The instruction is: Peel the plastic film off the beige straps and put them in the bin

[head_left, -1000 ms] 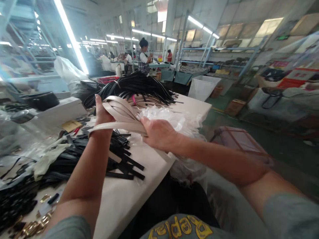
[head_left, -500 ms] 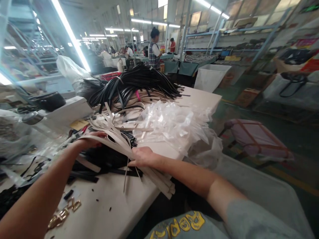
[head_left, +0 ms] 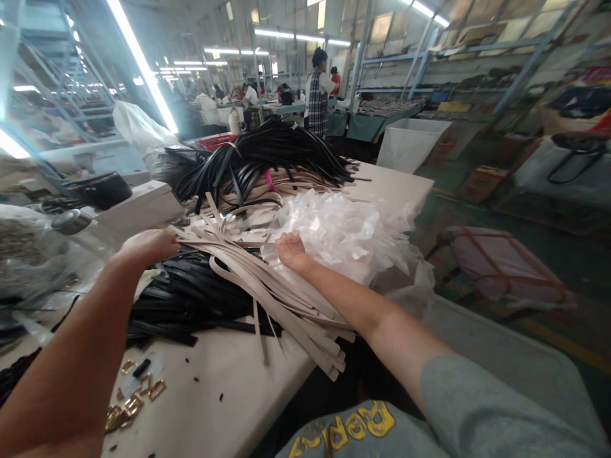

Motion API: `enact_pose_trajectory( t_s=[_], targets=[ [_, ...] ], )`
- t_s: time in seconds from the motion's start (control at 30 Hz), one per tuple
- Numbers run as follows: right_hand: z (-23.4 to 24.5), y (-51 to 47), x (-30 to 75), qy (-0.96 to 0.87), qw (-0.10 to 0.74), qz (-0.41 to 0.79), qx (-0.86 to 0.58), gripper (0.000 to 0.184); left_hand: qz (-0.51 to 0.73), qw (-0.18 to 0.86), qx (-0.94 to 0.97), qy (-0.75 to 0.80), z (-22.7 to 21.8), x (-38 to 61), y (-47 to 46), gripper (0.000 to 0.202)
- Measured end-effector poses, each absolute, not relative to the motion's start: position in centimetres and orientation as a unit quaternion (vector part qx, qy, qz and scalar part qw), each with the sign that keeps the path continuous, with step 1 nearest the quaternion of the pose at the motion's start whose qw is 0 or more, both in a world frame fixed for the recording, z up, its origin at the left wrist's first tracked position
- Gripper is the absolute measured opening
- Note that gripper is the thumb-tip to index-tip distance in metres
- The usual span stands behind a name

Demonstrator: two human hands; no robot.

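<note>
"Two hands, well apart. Left hand (head_left: 150, 245) at the far-left ends of the pale straps (head_left: 267, 280); right hand (head_left: 289, 249) curled at the near fringe of the clear plastic bags (head_left: 334, 229). Grip: cannot tell for either, contact hidden."

"Position of straps?"

"Slantwise over the black strips (head_left: 191, 292), near ends overhanging the table (head_left: 238, 381) at its front edge."

"Failure modes?"

"(1) Overhang: a nudge could slide the pile off. Likeliest, in my judgement. (2) Crossed straps: pulling one may drag its neighbours, or the strips beneath, out of line. (3) Bags look light and loose; a sweep of the right forearm (head_left: 344, 292) might carry some along. (4) Gold buckles (head_left: 132, 405) near the left forearm (head_left: 100, 318): a low pass could scatter them."

"Room to move?"

"White box (head_left: 143, 207) just beyond the left hand: tight. Far side: bundle of black straps (head_left: 281, 149) banks up. Near side: tabletop shows between buckles and overhanging ends, few dark bits (head_left: 221, 397) on it. Right: bags crowd the table edge; sideways travel limited. Lifting looks safest."
</note>
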State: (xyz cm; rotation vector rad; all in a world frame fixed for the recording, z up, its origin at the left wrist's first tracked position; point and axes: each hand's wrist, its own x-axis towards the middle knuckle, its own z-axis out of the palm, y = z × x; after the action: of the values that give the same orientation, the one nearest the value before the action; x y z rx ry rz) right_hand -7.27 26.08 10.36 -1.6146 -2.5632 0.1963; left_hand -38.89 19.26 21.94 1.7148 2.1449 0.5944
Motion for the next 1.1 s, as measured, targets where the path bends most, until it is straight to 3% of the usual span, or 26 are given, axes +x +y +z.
enact_pose_trajectory(
  t_s=[0.07, 0.13, 0.33, 0.47, 0.63, 0.73, 0.83, 1.1],
  targets=[
    [9.8, 26.3, -7.3, -0.843, 0.046, 0.061, -0.533, 0.032, 0.124, 0.067, 0.608, 0.781, 21.8, -37.5, 17.6, 0.021],
    [9.6, 26.2, -7.3, -0.840, 0.048, 0.054, -0.538, 0.032, 0.155, 0.058, 0.612, 0.773, 21.1, -35.4, 15.9, 0.020],
    [11.0, 26.0, -7.6, -0.842, 0.050, 0.046, -0.535, 0.035, 0.408, 0.454, 0.540, 0.580, 15.9, -26.3, 11.4, 0.045],
    [14.0, 24.8, -7.7, -0.860, 0.074, 0.032, -0.504, 0.035, 0.466, 0.585, 0.424, 0.511, 13.1, -21.3, 10.9, 0.043],
    [17.7, 20.0, -5.4, -0.885, 0.096, 0.029, -0.455, 0.033, 0.550, 0.700, 0.226, 0.397, 13.2, -18.6, 12.8, 0.042],
    [18.4, 16.3, -2.2, -0.894, 0.144, 0.013, -0.423, 0.029, 0.556, 0.725, 0.189, 0.361, 14.0, -17.2, 13.9, 0.048],
    [17.5, 12.8, 1.6, -0.892, 0.184, 0.012, -0.413, 0.024, 0.556, 0.731, 0.158, 0.363, 14.3, -15.6, 14.7, 0.043],
    [10.3, 3.1, 13.4, -0.862, 0.230, 0.120, -0.435, 0.022, 0.691, 0.644, 0.003, 0.329, 15.2, -15.2, 16.6, 0.025]
  ],
)
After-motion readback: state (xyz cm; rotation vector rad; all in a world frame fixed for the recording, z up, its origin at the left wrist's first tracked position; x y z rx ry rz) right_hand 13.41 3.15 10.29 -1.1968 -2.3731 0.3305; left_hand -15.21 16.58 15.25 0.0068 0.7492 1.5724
